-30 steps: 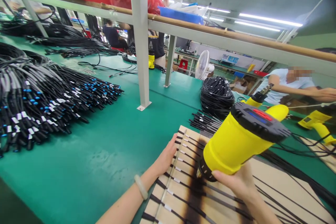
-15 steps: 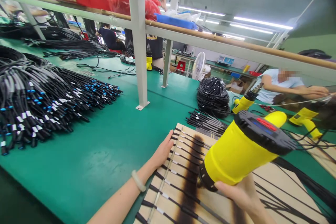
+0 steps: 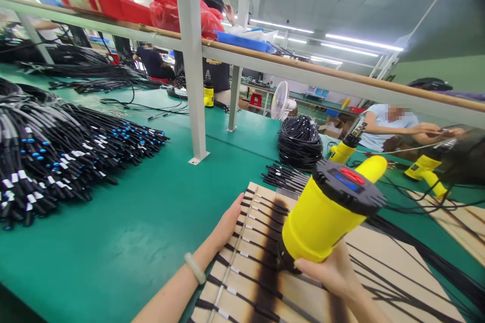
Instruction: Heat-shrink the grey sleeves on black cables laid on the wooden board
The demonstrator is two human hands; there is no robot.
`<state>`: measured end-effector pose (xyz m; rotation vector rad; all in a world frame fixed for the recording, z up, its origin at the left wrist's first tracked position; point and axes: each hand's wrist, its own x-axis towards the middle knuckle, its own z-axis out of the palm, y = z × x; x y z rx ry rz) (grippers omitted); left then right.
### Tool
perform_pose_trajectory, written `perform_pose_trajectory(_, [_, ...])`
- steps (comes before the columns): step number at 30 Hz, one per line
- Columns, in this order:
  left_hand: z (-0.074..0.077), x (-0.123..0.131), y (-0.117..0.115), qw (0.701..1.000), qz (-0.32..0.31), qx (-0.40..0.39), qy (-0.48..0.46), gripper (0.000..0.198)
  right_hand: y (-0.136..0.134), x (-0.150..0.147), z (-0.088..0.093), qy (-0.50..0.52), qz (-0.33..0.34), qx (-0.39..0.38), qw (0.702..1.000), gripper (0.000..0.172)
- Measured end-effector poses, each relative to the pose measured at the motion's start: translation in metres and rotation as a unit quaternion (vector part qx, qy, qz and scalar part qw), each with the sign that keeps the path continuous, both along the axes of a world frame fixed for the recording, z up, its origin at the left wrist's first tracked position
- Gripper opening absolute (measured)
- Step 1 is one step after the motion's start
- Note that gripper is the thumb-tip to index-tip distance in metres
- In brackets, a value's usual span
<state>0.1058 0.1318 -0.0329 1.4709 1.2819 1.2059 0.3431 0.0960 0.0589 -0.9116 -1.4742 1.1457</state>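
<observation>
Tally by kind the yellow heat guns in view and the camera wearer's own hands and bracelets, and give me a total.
Yellow heat guns: 4
Wearer's hands, left hand and right hand: 2
Bracelet: 1
Total: 7

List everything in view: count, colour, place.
bench: one, green, foreground
boards: at least two, tan, right
heat gun: one, yellow and black, above near board
other heat guns: three, yellow, farther
labelled cables: many, black and grey, on near board
cable pile: one, mostly black, left
cable coil: one, black, centre right
shelf: one, white, above bench
trays: at least two, red and blue, shelf
bag: one, red, shelf
fan: one, white, background
co-workers: at least two, dark and blue clothes, background
left hand: one, at near board's left edge
right hand: one, holding heat gun
</observation>
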Motion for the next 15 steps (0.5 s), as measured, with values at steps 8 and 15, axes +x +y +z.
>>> perform_pose_trajectory(8, [0.0,-0.001,0.001,1.0,-0.011,-0.013,-0.007,0.075,0.01,0.006,-0.008,-0.022,0.001,0.004,1.0,0.03])
perform_pose_trajectory(15, [-0.003,-0.001,0.003,1.0,-0.014,-0.007,-0.007,0.074,0.025,0.003,-0.004,-0.018,-0.014,0.017,1.0,0.042])
